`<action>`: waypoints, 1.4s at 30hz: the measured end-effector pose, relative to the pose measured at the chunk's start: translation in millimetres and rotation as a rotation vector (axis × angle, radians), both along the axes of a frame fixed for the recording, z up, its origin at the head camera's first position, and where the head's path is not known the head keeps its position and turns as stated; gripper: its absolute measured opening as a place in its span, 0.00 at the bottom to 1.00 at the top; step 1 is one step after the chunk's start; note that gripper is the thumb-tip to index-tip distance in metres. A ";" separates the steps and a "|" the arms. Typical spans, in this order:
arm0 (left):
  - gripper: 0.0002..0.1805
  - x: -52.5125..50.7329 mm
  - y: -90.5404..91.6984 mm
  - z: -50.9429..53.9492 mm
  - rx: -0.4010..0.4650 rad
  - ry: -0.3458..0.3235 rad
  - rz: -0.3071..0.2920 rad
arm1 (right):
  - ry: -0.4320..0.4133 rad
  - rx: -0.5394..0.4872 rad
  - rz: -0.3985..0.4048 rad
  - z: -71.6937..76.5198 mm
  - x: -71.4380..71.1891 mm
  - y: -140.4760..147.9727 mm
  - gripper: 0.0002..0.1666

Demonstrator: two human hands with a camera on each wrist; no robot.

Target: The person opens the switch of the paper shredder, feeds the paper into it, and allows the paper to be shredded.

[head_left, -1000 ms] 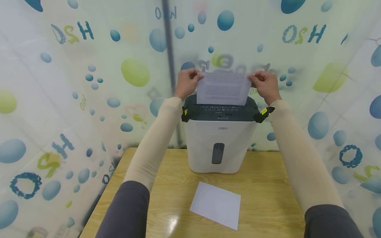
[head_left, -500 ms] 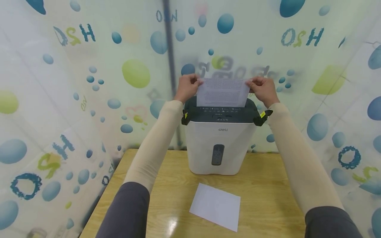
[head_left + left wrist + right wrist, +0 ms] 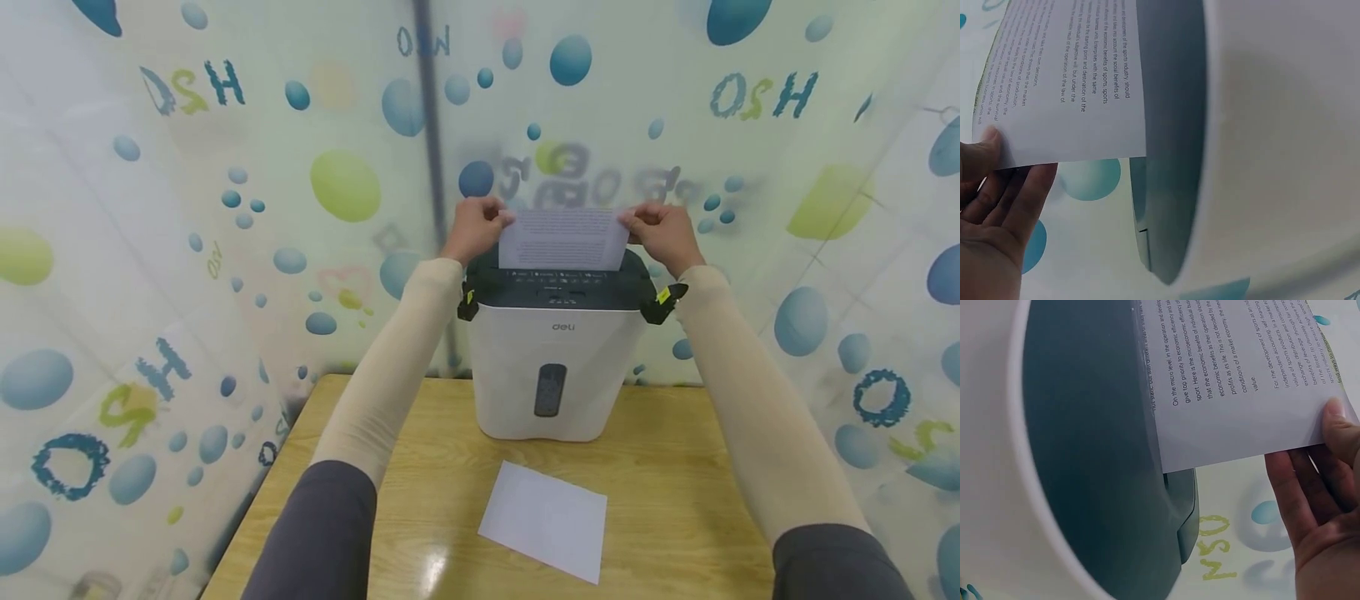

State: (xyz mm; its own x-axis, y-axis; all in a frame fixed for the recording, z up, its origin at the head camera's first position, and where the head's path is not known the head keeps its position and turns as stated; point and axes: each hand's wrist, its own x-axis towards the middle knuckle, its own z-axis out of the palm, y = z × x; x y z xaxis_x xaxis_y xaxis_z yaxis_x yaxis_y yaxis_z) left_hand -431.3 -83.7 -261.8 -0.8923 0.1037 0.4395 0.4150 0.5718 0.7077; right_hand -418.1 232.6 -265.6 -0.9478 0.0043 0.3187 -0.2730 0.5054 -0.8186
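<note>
A printed sheet of paper (image 3: 564,240) stands upright in the slot of a paper shredder (image 3: 558,367), its lower part hidden inside the dark top. My left hand (image 3: 476,228) pinches the sheet's upper left corner between thumb and fingers. At the upper right corner, my right hand (image 3: 664,233) pinches it the same way. The left wrist view shows the left thumb on the printed face of the paper (image 3: 1079,94), other fingers behind. In the right wrist view the paper's (image 3: 1229,419) lower edge meets the slot, and the right thumb lies on its corner.
The shredder stands at the back of a wooden table (image 3: 427,467), close to a patterned curtain (image 3: 345,100). A blank white sheet (image 3: 543,521) lies flat on the table in front of it. Black wrist straps (image 3: 660,305) show at both wrists.
The printed sheet has sunk lower into the shredder, so less of it shows. Both hands have come down with it, still pinching its corners. The white sheet on the table stays put.
</note>
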 end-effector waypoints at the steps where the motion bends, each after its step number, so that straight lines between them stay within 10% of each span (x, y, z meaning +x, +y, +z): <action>1: 0.10 -0.2 0.2 -0.8 -0.007 0.006 0.001 | -0.007 0.009 -0.005 -0.4 0.3 -0.1 0.27; 42: 0.13 5.1 -4.1 -11.8 -0.143 -0.097 -0.070 | -0.090 0.147 0.046 -11.2 9.3 1.5 0.26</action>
State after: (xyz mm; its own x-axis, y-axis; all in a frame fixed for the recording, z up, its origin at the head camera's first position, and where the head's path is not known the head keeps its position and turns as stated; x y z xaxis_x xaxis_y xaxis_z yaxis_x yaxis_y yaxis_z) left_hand -426.2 -87.8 -273.7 -0.9182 0.2224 0.3279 0.3911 0.6414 0.6601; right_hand -408.7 234.1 -276.8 -0.9706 -0.0803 0.2269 -0.2279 0.6101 -0.7589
